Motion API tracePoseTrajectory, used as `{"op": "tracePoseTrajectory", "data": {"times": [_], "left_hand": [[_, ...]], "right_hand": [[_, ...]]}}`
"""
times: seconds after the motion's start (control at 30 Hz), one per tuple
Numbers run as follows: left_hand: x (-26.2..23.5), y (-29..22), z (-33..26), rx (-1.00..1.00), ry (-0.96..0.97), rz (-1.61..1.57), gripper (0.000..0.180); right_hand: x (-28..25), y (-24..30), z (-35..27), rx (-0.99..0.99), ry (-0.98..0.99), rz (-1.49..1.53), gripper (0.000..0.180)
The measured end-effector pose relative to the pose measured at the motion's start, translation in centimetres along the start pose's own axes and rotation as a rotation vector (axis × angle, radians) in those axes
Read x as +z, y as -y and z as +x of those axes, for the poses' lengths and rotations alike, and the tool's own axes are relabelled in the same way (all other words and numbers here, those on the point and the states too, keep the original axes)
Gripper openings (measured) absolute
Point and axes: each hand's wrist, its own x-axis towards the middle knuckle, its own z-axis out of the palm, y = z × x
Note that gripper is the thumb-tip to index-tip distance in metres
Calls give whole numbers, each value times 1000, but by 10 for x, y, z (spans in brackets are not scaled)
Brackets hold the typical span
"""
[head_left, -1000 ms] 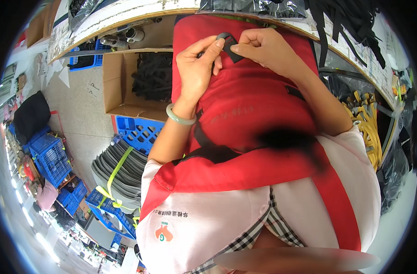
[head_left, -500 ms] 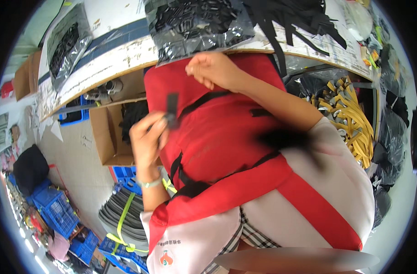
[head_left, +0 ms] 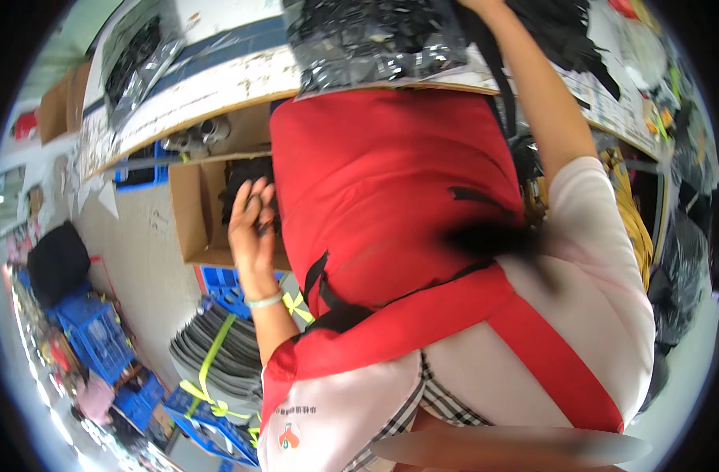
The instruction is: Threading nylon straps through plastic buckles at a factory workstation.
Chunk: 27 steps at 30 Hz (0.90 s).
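By the cardboard box (head_left: 188,212), left hand (head_left: 251,220) loosely spread, black pieces (head_left: 237,175) already inside, bagged parts (head_left: 375,35) left on the tabletop (head_left: 245,69), right hand (head_left: 480,4) up near black straps (head_left: 564,39), can't tell its grip

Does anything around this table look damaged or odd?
Yes. The front edge of the white table looks worn, with brown patches breaking up its surface. A blurred black patch also shows over the red apron; I can't tell what it is.
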Motion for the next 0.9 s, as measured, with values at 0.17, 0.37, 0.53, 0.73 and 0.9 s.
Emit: {"op": "tracePoseTrajectory", "data": {"times": [0.17,0.37,0.53,0.73,0.9], "left_hand": [[22,11,6,172,108,250,21],[52,1,5,119,142,279,20],[95,21,-2,224,300,431,59],[117,27,-9,337,327,970,75],[103,35,0,114,375,496,37]], "right_hand": [[-70,-1,-29,-291,-228,437,20],[-203,75,-151,-206,146,648,17],[-145,128,-217,-360,1019,1114,15],[-60,135,-243,-359,857,1095,15],[-62,131,-234,-305,972,1181,15]]}}
